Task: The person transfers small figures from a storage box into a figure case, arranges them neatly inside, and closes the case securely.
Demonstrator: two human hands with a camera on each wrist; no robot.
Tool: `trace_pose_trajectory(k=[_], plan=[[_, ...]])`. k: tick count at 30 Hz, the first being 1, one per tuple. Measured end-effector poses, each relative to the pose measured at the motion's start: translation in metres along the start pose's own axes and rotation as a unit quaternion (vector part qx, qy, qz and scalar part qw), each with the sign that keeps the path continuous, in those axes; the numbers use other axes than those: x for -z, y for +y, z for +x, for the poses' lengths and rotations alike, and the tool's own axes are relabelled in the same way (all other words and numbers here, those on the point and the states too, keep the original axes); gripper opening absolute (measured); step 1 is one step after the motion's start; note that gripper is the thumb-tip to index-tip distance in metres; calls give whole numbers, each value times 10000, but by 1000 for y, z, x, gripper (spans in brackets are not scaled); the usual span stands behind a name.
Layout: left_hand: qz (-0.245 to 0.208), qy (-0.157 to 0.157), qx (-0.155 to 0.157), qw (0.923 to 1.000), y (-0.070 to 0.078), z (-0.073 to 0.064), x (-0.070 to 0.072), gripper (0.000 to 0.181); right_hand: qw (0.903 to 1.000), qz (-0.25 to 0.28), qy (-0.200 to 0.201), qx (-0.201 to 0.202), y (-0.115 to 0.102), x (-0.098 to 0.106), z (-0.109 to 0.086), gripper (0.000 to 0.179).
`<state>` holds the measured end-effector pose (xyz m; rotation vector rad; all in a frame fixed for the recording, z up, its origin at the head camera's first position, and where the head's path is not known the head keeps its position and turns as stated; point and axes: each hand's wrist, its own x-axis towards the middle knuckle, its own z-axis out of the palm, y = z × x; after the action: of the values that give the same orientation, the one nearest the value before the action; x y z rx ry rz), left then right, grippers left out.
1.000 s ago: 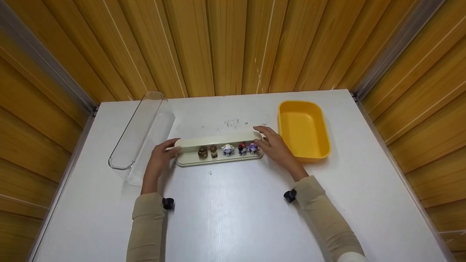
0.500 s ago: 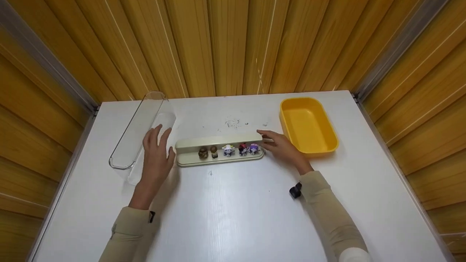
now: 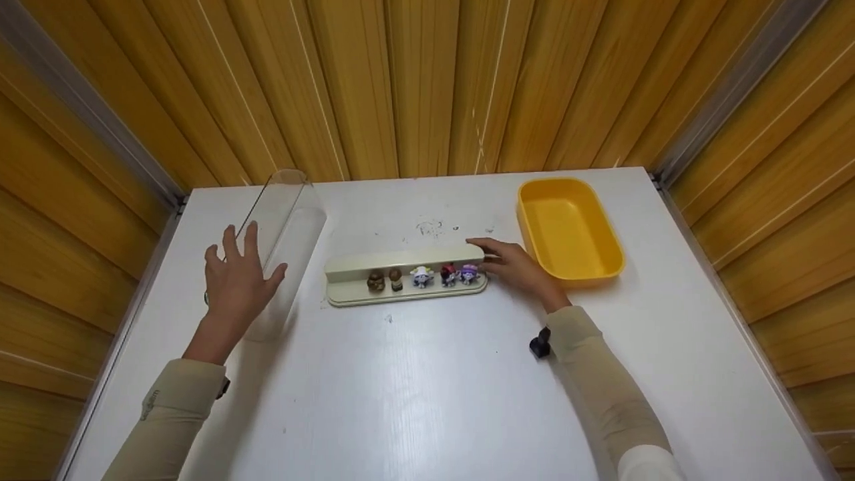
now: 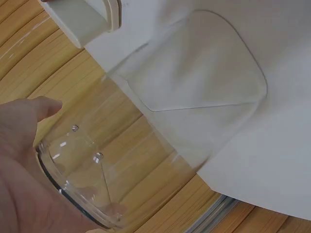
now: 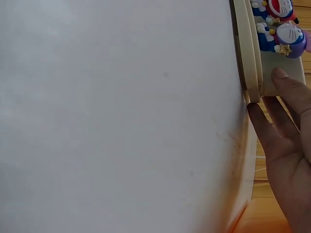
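My left hand (image 3: 237, 284) is spread wide over the near half of a long clear plastic cover (image 3: 298, 230) at the left of the table. In the left wrist view, thumb and palm are beside the dark-edged rim of the cover (image 4: 194, 63). With my right hand (image 3: 518, 268) I hold the right end of a cream stepped display base (image 3: 351, 290); the right wrist view shows the thumb (image 5: 286, 85) over its surface and fingers against its end. Several small figurines stand in a row on it: brown ones (image 3: 376, 280) left, a white-headed one (image 3: 421, 276) mid-row, a purple-topped one (image 3: 469, 273) right.
A yellow plastic bin (image 3: 571, 234) stands at the back right, close beside my right hand. The white table (image 3: 401, 401) ends at wood-panelled walls (image 3: 414, 87) behind and on both sides. Dark scuff marks (image 3: 431, 228) show behind the base.
My left hand has let go of the base's left end and moved left, now over the clear cover. My right hand stays at the right end, and the yellow bin appears shifted slightly right.
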<state>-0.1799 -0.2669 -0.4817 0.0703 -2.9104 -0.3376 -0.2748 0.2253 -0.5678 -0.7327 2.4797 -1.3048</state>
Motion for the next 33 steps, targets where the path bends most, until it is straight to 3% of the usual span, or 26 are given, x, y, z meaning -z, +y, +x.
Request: trace_pose_trajectory(k=[3,6,14,26,33], plan=[[103,-553,421,9975,-4,3,1,101,9999,-89,74,17,1,0,0,53],[177,-666,582,9959,-7,7,1,103,9999,-92,123,65,0,-1,0,53],[-142,-154,776,9968,-8,7,-1,91,9997,-123,199,60,-1,-4,0,51],[-546,197,930,9940,-6,-3,-6,82,9994,127,229,-206,-3,-7,-2,49],[-899,368,1037,9899,-5,-12,-1,81,9991,151,236,-302,-3,-5,-2,49]])
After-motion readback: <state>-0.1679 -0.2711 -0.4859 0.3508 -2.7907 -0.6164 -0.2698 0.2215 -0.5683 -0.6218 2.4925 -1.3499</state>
